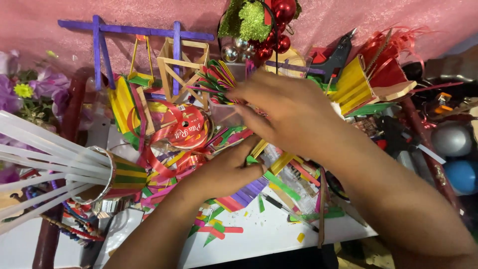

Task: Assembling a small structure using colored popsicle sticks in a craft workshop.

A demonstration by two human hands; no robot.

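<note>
My right hand [286, 109] reaches left across the middle of the table, fingers spread over a clear plastic cup [223, 113] that holds a fan of coloured craft sticks [216, 75]. Whether it grips anything is hidden by the back of the hand. My left hand [226, 169] lies palm down on a heap of loose coloured sticks [249, 192], fingers curled, just below a red ribbon spool [188, 127]. What is under the left palm cannot be seen.
A purple stick frame [134, 32] and a bare wooden stick cube [181, 65] stand at the back. White rods in a striped holder [117, 174] jut from the left. A glue gun [336, 57], baubles [271, 42], a yellow stick fan [353, 82] and balls [455, 154] crowd the right.
</note>
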